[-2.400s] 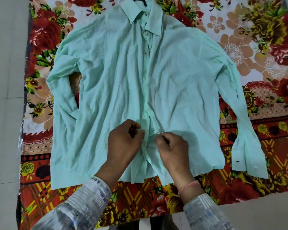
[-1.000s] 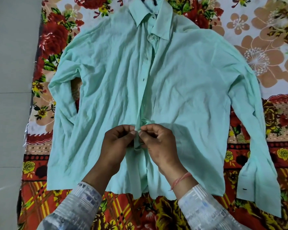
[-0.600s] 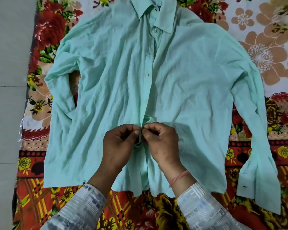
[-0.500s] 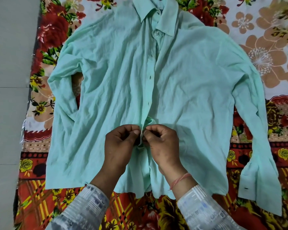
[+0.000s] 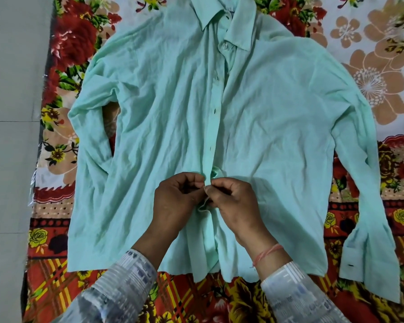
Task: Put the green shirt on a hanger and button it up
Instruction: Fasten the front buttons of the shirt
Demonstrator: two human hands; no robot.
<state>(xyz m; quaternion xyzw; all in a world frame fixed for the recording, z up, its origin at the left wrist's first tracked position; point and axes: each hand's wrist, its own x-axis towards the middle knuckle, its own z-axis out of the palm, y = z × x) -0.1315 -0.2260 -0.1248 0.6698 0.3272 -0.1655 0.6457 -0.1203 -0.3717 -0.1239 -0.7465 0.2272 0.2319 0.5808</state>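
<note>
Head view: green shirt (image 5: pixel 161 101), thin, limp and light by its look, lies face-up on a floral cloth (image 5: pixel 75 43), left hand (image 5: pixel 177 201) and right hand (image 5: pixel 236 206) each pinching its placket (image 5: pixel 214 127) edges low down, likely the firmest hold for buttoning.

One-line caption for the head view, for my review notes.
Left hand and right hand pinch the lower placket of a green shirt spread flat on a floral blanket.
</note>
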